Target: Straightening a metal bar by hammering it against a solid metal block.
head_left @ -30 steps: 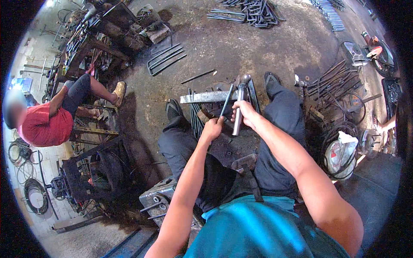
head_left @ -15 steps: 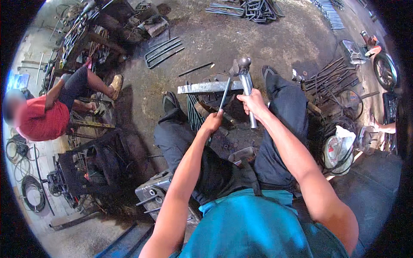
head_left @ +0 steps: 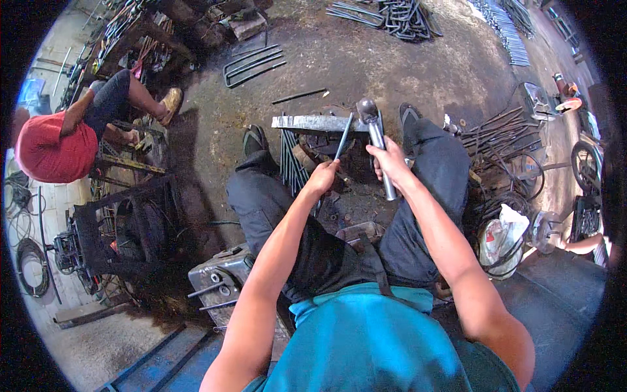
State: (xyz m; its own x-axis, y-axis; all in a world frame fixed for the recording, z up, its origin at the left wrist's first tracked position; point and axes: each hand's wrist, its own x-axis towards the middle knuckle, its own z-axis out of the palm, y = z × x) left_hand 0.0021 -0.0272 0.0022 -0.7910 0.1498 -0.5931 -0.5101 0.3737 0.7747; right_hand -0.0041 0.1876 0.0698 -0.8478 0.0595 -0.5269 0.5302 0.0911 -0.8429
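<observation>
My left hand is closed around a thin metal rod, which slants up and away. The rod's far end lies at the right part of a thick, flat metal bar set crosswise between my feet. In my right hand is a ball-peen hammer, gripped by its metal handle with the fingers wrapped round. The hammer's rounded head is just right of the rod's tip, with a small gap visible between them. Under the bar, beside my left leg, leans a bundle of thin rods.
Bent U-shaped rods and a single rod lie on the floor ahead. Piled bent rods are farther off. Loose rods and a white sack lie right. A person in red sits left, near a dark machine.
The hammer head has shifted from against the rod's tip to slightly right of it. Both hands keep their grips. The view has tilted a little, and the seated person leans lower.
</observation>
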